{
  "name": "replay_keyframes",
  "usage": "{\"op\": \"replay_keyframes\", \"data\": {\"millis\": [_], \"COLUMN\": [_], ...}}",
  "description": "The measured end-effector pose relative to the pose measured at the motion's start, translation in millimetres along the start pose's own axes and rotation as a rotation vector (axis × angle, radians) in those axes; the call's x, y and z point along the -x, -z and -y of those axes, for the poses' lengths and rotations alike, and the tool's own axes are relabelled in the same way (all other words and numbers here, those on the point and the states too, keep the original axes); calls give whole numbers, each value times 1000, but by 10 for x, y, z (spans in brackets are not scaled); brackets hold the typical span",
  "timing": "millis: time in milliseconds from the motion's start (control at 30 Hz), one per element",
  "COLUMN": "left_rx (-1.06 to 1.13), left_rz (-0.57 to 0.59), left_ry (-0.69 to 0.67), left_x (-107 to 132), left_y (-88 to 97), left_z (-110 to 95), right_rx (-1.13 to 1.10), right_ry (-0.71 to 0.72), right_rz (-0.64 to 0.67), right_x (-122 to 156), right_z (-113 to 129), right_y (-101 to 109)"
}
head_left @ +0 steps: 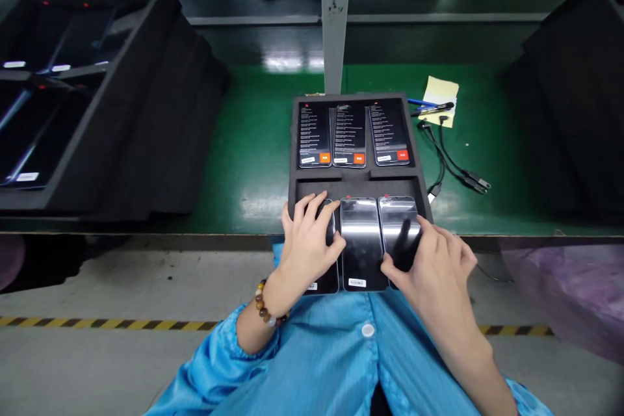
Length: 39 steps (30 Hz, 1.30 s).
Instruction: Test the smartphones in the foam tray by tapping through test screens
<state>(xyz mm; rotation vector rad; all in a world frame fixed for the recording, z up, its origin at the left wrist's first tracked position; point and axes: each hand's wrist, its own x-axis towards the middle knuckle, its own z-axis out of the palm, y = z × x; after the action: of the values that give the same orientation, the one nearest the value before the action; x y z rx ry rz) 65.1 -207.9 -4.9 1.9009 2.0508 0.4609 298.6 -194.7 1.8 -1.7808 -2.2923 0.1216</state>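
Note:
A black foam tray [353, 175] lies at the table's near edge with smartphones in two rows. My left hand [312, 234] rests spread over the near-left smartphone [332, 276], covering much of it, with the thumb by its right edge. My right hand [433, 266] spans the near-right smartphone [397, 227], thumb at its left edge and fingers at its right. Between the hands lies the middle smartphone [361, 240], its screen dark, with a white label at the bottom. Three far-row phones, among them the far-left one [314, 133], show lit text and orange-red squares.
Stacked black foam trays [141, 110] holding phones stand at left; another dark stack [580, 104] is at right. Beside the tray lie yellow paper [441, 91], pens [429, 106] and short cables [451, 166]. A grey post [335, 19] rises behind the tray.

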Motion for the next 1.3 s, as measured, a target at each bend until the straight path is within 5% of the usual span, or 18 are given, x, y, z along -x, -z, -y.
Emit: {"op": "replay_keyframes", "data": {"millis": [333,467,533,633,800,1133,1300], "left_rx": [66,54,56,-4,-190,-58,-39], "left_rz": [-37,33,191,401,597,564,589], "left_ry": [-39,-444,-724,-897,-978,-1103,-1106], "left_x": [17,-190,-385,-705,-1093,-1320,-1342], "left_y": [32,212,291,387,465,186,192], "left_z": [68,102,74,-23,-269,-256,-244], "right_rx": [10,-26,-67,-250,-469,-559,-569], "right_ry": [16,1,-15,-44,-203,-198,-161], "right_rz": [-38,-39,-30,-23,-127,-54,-16], "right_x": [46,50,56,62,86,151,66], "right_z": [-11,-24,-54,-158,-423,-613,-611], "right_y": [-8,-4,-10,7,103,36,17]}}
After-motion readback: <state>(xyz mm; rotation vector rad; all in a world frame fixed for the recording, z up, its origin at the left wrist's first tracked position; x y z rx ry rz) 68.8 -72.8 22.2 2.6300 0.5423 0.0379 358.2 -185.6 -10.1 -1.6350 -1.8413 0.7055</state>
